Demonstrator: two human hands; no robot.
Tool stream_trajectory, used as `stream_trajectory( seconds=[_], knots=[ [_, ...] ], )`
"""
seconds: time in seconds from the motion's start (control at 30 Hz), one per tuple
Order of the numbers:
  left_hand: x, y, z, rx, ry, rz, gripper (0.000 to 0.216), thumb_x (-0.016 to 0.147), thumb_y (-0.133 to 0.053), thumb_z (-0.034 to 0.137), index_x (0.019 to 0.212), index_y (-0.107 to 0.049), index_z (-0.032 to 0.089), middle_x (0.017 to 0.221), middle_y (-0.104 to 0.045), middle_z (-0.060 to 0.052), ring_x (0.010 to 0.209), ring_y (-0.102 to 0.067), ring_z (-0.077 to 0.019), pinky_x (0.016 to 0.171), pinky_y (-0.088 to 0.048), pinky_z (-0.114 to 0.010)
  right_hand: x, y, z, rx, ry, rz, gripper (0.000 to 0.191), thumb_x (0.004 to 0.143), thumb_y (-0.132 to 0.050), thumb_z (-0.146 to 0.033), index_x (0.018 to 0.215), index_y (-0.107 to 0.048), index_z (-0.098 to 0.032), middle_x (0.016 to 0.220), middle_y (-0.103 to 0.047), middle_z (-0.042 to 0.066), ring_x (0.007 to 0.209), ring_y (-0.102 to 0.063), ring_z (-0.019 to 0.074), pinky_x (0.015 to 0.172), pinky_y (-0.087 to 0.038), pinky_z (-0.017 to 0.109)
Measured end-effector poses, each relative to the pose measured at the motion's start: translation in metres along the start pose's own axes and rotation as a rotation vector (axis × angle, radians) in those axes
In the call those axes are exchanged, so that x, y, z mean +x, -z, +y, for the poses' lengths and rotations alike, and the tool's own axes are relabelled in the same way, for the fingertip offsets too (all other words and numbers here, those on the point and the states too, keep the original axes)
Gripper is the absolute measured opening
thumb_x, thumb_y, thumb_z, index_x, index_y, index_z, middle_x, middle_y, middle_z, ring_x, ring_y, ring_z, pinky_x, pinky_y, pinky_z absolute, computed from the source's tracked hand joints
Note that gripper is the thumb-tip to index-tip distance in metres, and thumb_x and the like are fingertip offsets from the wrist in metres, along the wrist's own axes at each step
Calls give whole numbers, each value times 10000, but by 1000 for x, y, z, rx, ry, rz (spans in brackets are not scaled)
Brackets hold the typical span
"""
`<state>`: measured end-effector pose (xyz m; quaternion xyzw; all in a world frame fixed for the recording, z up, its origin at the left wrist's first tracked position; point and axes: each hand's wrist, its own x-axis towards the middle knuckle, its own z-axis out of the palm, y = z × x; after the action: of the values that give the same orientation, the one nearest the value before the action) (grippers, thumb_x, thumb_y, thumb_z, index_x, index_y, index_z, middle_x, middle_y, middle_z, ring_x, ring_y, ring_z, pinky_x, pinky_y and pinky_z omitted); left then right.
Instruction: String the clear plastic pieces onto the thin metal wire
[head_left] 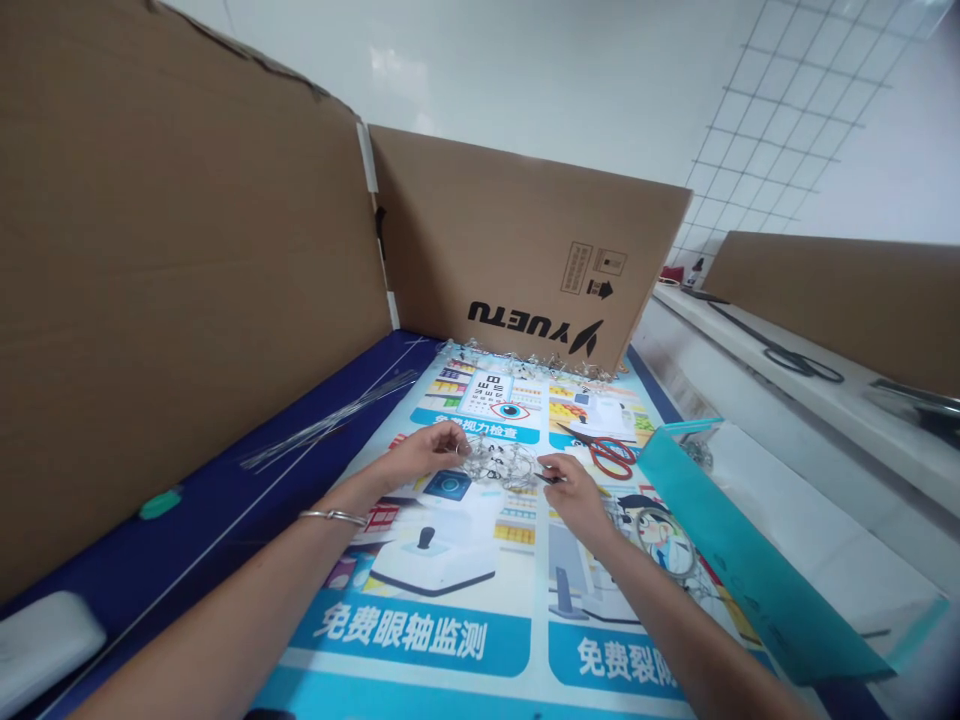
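Note:
A tangled piece of bent silver wire is held between my two hands, just above the printed sheet. My left hand has closed its fingertips on the left end of the wire. At the right end, my right hand is closed around a small dark pointed tool; its exact kind is hard to make out. Whether those fingers also pinch the wire is unclear. Red-handled scissors lie just beyond my right hand, blades pointing to the far left.
More bent wire pieces line the far edge by the cardboard panel. Straight wires lie at left on the blue cloth. A wire coil rests beside my right forearm, near a teal-and-white box. Another cardboard panel stands left.

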<state>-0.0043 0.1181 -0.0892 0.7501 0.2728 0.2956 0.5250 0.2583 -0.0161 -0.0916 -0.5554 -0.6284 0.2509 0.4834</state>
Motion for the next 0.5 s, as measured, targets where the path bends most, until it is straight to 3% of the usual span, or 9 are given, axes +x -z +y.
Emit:
stream_trajectory(
  seconds=[0.5],
  knots=[
    [0, -2, 3, -63, 14, 2, 258, 700, -659, 288, 890, -532, 169, 862, -589, -25, 786, -556, -151, 721, -445, -290, -8, 14, -6, 14, -87, 4, 233, 762, -473, -174, 938, -623, -208, 934, -652, 32, 875, -605, 183, 774, -496, 330]
  ],
)
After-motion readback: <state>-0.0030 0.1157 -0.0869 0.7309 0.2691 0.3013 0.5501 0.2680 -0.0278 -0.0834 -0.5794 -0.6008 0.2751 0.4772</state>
